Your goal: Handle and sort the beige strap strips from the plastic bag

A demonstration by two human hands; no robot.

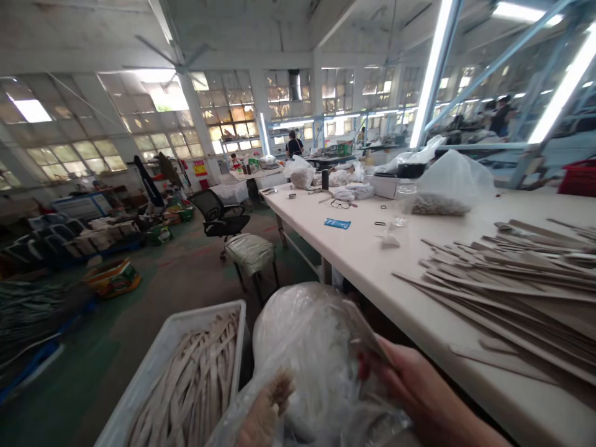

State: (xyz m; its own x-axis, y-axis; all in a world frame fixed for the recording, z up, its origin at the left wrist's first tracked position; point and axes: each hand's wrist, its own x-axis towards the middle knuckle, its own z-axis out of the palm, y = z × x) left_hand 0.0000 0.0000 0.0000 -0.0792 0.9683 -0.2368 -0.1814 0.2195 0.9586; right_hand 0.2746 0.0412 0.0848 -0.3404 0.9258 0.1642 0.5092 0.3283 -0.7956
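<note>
Low in the view, a large clear plastic bag [307,347] sits in front of me between my two hands. My right hand [410,388] comes in from the lower right with its fingers pinched on a flat beige strip [365,329] at the bag's upper edge. My left hand [263,413], in a pale fuzzy glove, rests against the bag's lower left side. Its fingers are smeared, so their grip is unclear. A white crate [153,366] full of the same beige strips stands just left of the bag.
A long white table [372,261] runs along the right with a big pile of beige strips [512,279], plastic bags [447,186], glasses [341,204] and a blue packet [337,223]. A padded stool [251,251] and black office chair [218,217] stand on the floor. People work far off.
</note>
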